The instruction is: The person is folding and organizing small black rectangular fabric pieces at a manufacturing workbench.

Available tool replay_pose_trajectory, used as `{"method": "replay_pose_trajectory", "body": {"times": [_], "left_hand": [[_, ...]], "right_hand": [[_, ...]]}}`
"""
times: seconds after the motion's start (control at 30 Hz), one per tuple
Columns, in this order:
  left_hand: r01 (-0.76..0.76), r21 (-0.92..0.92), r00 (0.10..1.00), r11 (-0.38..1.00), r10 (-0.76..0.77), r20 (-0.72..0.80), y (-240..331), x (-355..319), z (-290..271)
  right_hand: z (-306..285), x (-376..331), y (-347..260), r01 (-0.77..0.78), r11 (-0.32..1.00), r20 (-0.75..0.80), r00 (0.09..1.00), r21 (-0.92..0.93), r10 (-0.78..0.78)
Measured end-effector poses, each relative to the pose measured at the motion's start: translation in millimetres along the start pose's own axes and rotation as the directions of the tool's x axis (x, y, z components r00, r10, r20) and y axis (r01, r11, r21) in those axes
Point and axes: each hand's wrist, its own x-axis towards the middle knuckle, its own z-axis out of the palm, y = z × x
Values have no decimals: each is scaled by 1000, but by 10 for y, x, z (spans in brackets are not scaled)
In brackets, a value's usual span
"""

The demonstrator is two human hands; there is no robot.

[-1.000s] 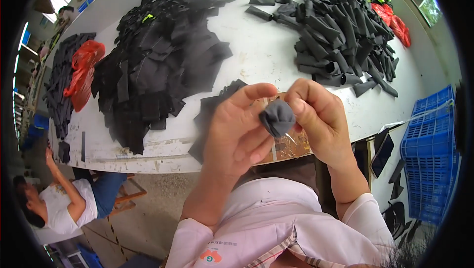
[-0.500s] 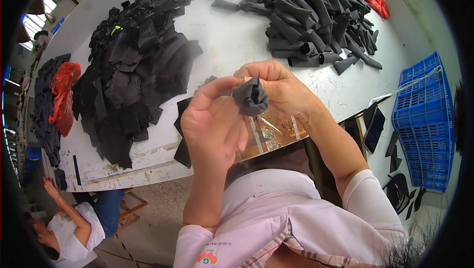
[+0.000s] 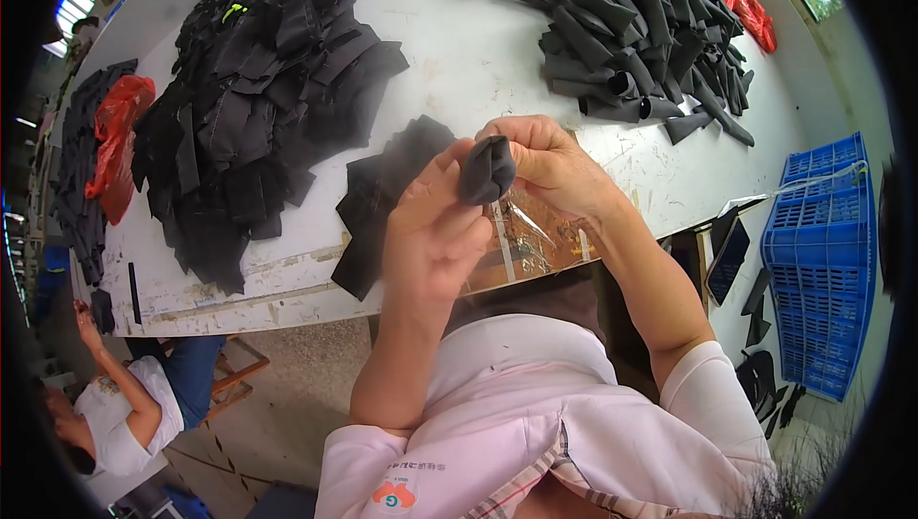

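Between my two hands, above the table's near edge, is a dark grey fabric tube, its folded end facing me. My left hand grips its left side with thumb and fingers closed; the lower fingers are curled. My right hand pinches it from the right, its fingertips partly hidden behind the cloth. Just beyond my left hand lies a small stack of flat dark fabric pieces. Under my hands, a brown board covered with clear tape sits at the table edge.
A large heap of flat dark pieces covers the table's left. Many rolled tubes pile up at the far right, near a red bag. Another red bag lies far left. A blue crate stands right. A person sits lower left.
My left fingers have closed in from a more open pose, and the tube's end looks narrower and more folded. The view has shifted slightly, so the table's contents appear displaced.
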Motion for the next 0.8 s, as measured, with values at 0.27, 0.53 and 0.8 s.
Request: {"method": "replay_pose_trajectory", "body": {"times": [0.27, 0.53, 0.8], "left_hand": [[-171, 877, 893, 449, 447, -55, -11, -92, 157], [-471, 816, 761, -336, 314, 568, 93, 33, 348], [-414, 910, 806, -36, 451, 384, 88, -32, 184]], "right_hand": [[-126, -405, 371, -317, 945, -353, 895, -78, 271], [114, -320, -205, 240, 482, 44, 923, -842, -383], [93, -195, -245, 190, 119, 173, 975, -975, -142]]}}
